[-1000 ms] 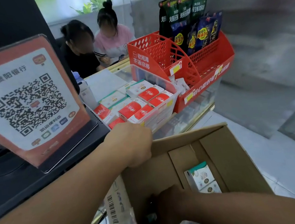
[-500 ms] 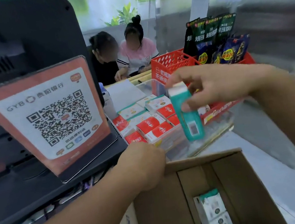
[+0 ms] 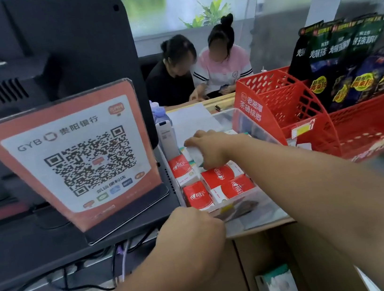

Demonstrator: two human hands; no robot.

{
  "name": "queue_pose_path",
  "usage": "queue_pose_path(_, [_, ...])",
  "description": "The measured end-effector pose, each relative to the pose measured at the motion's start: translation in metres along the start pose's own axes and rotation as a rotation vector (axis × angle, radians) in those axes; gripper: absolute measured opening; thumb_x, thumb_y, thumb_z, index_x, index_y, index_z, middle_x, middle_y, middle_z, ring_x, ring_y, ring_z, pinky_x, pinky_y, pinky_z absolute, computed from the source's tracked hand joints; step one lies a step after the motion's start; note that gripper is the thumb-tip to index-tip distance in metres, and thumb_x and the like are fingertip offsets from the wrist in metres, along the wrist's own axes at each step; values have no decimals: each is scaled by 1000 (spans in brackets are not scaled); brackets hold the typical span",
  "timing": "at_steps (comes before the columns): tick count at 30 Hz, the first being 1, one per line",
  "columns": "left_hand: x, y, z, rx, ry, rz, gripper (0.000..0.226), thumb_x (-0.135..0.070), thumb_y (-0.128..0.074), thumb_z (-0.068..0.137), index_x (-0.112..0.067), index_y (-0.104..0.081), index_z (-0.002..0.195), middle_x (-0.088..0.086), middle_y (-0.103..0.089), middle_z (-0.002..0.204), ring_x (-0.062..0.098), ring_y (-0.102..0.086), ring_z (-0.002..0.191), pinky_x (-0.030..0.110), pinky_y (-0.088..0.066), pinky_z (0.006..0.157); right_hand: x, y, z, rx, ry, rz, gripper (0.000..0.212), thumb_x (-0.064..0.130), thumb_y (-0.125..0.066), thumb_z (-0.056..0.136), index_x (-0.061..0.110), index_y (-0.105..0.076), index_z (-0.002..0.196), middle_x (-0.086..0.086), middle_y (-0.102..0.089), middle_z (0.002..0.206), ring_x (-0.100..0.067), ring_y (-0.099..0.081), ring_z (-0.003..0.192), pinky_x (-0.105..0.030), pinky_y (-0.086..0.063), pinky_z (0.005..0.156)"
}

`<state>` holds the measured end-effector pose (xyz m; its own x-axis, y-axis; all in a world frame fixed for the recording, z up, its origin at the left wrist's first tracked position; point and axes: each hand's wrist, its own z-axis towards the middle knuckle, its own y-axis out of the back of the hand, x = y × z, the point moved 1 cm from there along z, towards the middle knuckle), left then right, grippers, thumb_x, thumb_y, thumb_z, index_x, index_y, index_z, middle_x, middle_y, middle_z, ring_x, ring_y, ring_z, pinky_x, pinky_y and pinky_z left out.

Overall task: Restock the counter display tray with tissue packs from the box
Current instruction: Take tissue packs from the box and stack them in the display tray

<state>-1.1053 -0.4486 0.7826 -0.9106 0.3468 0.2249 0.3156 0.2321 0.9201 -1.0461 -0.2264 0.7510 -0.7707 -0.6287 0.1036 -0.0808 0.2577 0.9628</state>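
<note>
Placing looks like the step in hand: the right hand (image 3: 207,149) reaches over the back rows of the clear display tray (image 3: 244,208) with its fingers clamped on 1 pale tissue pack (image 3: 196,154), held low just above the packs already there. In front of it lie 4 red tissue packs (image 3: 217,175), packed close together. The left hand (image 3: 193,229) rests at the near rim of the cardboard box (image 3: 301,260), knuckles up; whether its fingers are curled on the flap or merely closed I cannot tell. Next, the held pack probably needs easing into a free slot behind the red ones, then letting go. That slot is hidden by the hand. Only 1 teal-and-white pack (image 3: 277,284) shows in the box, cut off by the frame's bottom edge.
</note>
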Motion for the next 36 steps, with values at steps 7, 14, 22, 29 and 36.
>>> queue_pose_path(7, [2, 0, 4, 14, 29, 28, 19, -12, -52, 89, -16, -67, 99, 9, -68, 97, 30, -64, 83, 34, -41, 66, 6, -7, -5, 220, -76, 197, 71, 46, -53, 96, 40, -19, 158, -7, -43, 154, -30, -62, 118, -45, -53, 90])
queue_pose_path(14, [-1, -1, 14, -20, 42, 2, 24, -21, -53, 94, -17, -62, 115, 8, -67, 108, 27, -65, 92, 35, -51, 78, 13, 12, -28, -30, -36, 243, 63, 40, -61, 93, 28, -41, 151, -4, -48, 151, -28, -58, 122, -42, -52, 92])
queue_pose_path(22, [-5, -1, 17, -12, -66, 90, 24, -27, -51, 96, -21, -62, 117, 3, -67, 110, 22, -66, 96, 36, -54, 83, 20, 35, -109, -193, 87, 269, 17, 25, -57, 91, 17, -59, 76, 1, -62, 79, -13, -54, 69, -29, -39, 61])
queue_pose_path(29, [8, -1, -2, -71, -103, -27, 23, -39, -50, 93, -26, -63, 107, -4, -62, 93, 15, -61, 82, 29, -53, 74, 19, 19, -196, 23, 23, 597, 15, 8, -60, 85, 2, -68, 73, 1, -64, 62, -7, -59, 57, -31, -51, 61])
queue_pose_path(36, [15, 0, -15, -93, -145, 7, 20, -45, -49, 92, -29, -61, 95, -10, -49, 74, 9, -53, 69, 23, -45, 62, 36, -28, -225, 450, -199, 483, 13, 21, -62, 94, 15, -73, 92, -3, -75, 90, -18, -72, 83, -30, -59, 73])
